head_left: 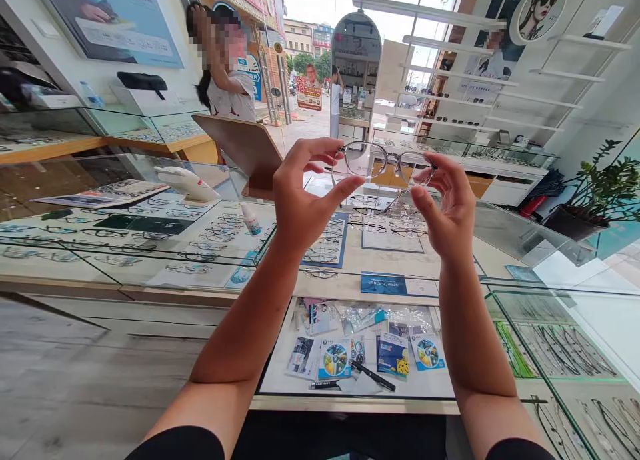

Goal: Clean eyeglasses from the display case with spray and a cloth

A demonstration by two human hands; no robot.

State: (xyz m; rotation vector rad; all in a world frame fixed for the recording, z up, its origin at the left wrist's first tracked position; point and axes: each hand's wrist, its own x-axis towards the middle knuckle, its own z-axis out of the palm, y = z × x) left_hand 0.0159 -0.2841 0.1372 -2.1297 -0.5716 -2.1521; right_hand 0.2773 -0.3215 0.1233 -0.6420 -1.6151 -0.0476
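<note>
A pair of thin-rimmed eyeglasses [397, 159] is held up in front of me above the glass counter. My right hand [447, 203] grips its right end, with thumb and fingers at that rim. At the other end, my left hand [310, 193] has a forefinger at the upper corner and the thumb by the lower rim. One temple arm slants down below the lenses. Under the hands, several more glasses [367, 227] lie in the display case, some on a blue-edged tray [345, 243].
A tilted tabletop mirror [245, 150] stands left of my left hand. Beside it are a white hand-shaped stand [187, 183] and a small bottle [251, 220]. Pens [373, 375] and packets lie under the near counter glass. Another person [227, 80] stands beyond the counter; a potted plant [575, 217] is at right.
</note>
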